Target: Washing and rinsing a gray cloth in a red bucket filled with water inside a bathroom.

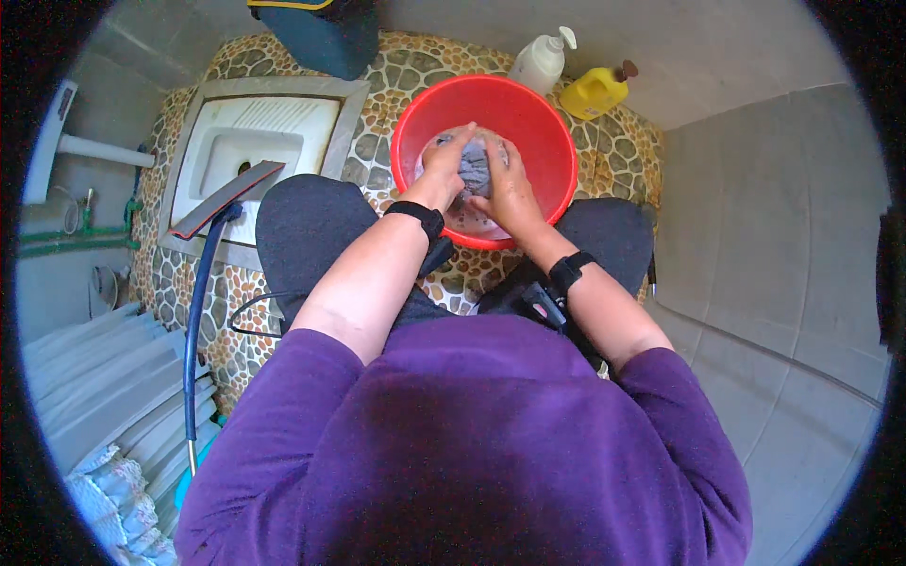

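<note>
A bunched grey cloth [475,170] is in a red plastic basin [540,127], with cloudy water around it. My left hand [447,162] grips the cloth's left side, and its fingers point away from me. From the right, my right hand [507,185] curves over the same cloth, thumb toward the middle. The cloth is squeezed between both hands, so its underside and part of my fingertips are hidden. Each wrist wears a black band.
Behind the basin stand a white pump bottle [541,62] and a yellow bottle [596,92]. At left are a squat toilet [257,124], a long-handled squeegee [226,200] and a pleated curtain [123,387]. A dark bin [330,38] stands at the back; a wall rises at right.
</note>
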Action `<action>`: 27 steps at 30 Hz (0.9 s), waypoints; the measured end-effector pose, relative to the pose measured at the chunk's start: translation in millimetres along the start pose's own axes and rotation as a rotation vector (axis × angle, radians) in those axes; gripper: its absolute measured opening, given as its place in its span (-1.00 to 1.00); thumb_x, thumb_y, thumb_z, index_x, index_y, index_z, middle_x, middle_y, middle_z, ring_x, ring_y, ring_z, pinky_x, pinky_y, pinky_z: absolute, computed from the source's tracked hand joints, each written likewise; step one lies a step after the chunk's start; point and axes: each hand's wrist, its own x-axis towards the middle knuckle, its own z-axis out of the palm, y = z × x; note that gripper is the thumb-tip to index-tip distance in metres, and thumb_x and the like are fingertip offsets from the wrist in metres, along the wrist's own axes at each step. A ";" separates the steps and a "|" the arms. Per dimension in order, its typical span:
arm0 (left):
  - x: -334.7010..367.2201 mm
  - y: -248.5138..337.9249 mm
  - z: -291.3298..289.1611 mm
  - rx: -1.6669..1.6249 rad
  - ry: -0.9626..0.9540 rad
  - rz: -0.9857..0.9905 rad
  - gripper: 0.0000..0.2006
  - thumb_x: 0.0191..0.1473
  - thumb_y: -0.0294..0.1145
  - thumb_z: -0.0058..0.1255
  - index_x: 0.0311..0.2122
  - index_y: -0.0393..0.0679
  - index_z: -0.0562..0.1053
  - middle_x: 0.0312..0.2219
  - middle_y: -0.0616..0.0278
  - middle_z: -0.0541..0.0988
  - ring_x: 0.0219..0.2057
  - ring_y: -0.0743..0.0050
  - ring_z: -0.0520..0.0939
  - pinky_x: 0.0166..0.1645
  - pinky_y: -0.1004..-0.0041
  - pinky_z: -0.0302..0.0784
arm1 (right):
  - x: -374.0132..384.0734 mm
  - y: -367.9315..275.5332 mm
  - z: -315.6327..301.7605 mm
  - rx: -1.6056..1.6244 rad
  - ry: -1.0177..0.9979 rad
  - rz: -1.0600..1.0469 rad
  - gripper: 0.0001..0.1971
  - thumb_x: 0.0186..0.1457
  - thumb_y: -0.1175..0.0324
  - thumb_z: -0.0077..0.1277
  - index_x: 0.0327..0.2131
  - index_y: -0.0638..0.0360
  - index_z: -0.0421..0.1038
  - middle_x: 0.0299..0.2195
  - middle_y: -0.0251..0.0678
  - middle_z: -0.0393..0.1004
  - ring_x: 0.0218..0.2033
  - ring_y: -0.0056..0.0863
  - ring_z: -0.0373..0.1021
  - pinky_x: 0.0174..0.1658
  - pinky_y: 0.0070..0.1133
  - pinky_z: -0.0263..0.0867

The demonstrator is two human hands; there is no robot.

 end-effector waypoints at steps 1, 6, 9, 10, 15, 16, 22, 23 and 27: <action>-2.4 -0.8 2.5 0.050 -0.028 0.015 -0.80 -0.13 -0.38 0.05 -0.36 -0.16 0.38 -0.45 0.17 0.48 -0.46 0.27 0.52 -0.36 0.24 0.46 | 1.2 3.1 2.2 0.002 0.049 0.038 -0.12 -0.46 0.29 0.25 0.01 0.28 0.00 -0.04 0.14 0.09 -0.03 0.02 0.13 -0.04 -0.37 0.18; -21.6 -0.6 19.1 0.496 -0.001 0.408 -0.85 -0.20 -0.48 0.00 -0.42 -0.18 0.37 -0.56 0.28 0.42 -0.55 0.46 0.46 -0.45 0.42 0.40 | 2.9 18.7 7.7 0.136 -0.123 0.272 -0.15 -0.49 0.27 0.23 -0.05 0.41 0.05 -0.31 0.13 0.35 -0.21 -0.07 0.31 -0.15 -0.39 0.26; -21.8 3.8 17.8 0.541 -0.100 0.446 -0.88 -0.23 -0.53 -0.03 -0.46 -0.19 0.36 -0.62 0.33 0.38 -0.58 0.55 0.42 -0.51 0.49 0.35 | 5.2 29.1 17.3 0.222 -0.090 0.199 -0.14 -0.49 0.21 0.22 -0.05 0.44 0.06 -0.35 0.12 0.38 -0.27 -0.09 0.36 -0.19 -0.42 0.28; -20.8 4.5 18.1 0.521 -0.145 0.433 -0.88 -0.24 -0.54 -0.03 -0.47 -0.19 0.36 -0.63 0.34 0.37 -0.59 0.57 0.40 -0.52 0.51 0.33 | 5.0 34.6 19.2 0.261 -0.082 0.164 -0.13 -0.49 0.19 0.22 -0.05 0.45 0.06 -0.34 0.11 0.39 -0.28 -0.09 0.36 -0.19 -0.43 0.29; -22.3 5.7 20.4 0.618 -0.189 0.500 -0.91 -0.25 -0.55 -0.04 -0.52 -0.18 0.35 -0.66 0.37 0.35 -0.63 0.61 0.36 -0.57 0.54 0.27 | 5.2 46.0 21.9 0.742 -0.296 0.389 -0.09 -0.47 0.30 0.23 -0.01 0.49 -0.03 -0.40 -0.08 0.42 -0.49 -0.35 0.41 -0.47 -0.55 0.34; -23.4 6.6 21.6 0.641 -0.187 0.520 -0.92 -0.25 -0.55 -0.04 -0.52 -0.18 0.35 -0.66 0.37 0.35 -0.64 0.61 0.36 -0.57 0.54 0.27 | 6.5 42.8 18.0 0.852 -0.351 0.447 -0.09 -0.46 0.33 0.23 0.00 0.50 -0.05 -0.42 -0.12 0.42 -0.53 -0.41 0.41 -0.52 -0.57 0.33; -31.7 16.5 22.8 0.670 -0.204 0.509 -0.92 -0.26 -0.55 -0.04 -0.53 -0.18 0.36 -0.68 0.39 0.33 -0.64 0.62 0.35 -0.57 0.55 0.26 | 8.4 21.7 -2.1 1.197 -0.453 0.517 -0.25 -0.41 0.50 0.16 -0.05 0.35 0.01 -0.44 -0.25 0.40 -0.58 -0.54 0.37 -0.66 -0.70 0.24; -33.1 17.2 23.1 0.679 -0.213 0.504 -0.92 -0.26 -0.54 -0.04 -0.53 -0.18 0.36 -0.68 0.39 0.34 -0.64 0.63 0.35 -0.57 0.56 0.26 | 7.1 20.5 -2.7 1.231 -0.452 0.531 -0.27 -0.41 0.51 0.15 -0.07 0.33 0.02 -0.44 -0.26 0.40 -0.57 -0.55 0.37 -0.67 -0.71 0.22; -33.3 20.3 22.4 0.639 -0.267 0.478 -0.91 -0.26 -0.54 -0.04 -0.52 -0.17 0.36 -0.65 0.40 0.34 -0.63 0.64 0.35 -0.55 0.56 0.26 | 7.3 23.0 -5.5 1.230 -0.478 0.500 -0.39 -0.36 0.53 0.11 -0.12 0.25 0.12 -0.41 -0.32 0.39 -0.52 -0.59 0.36 -0.60 -0.72 0.24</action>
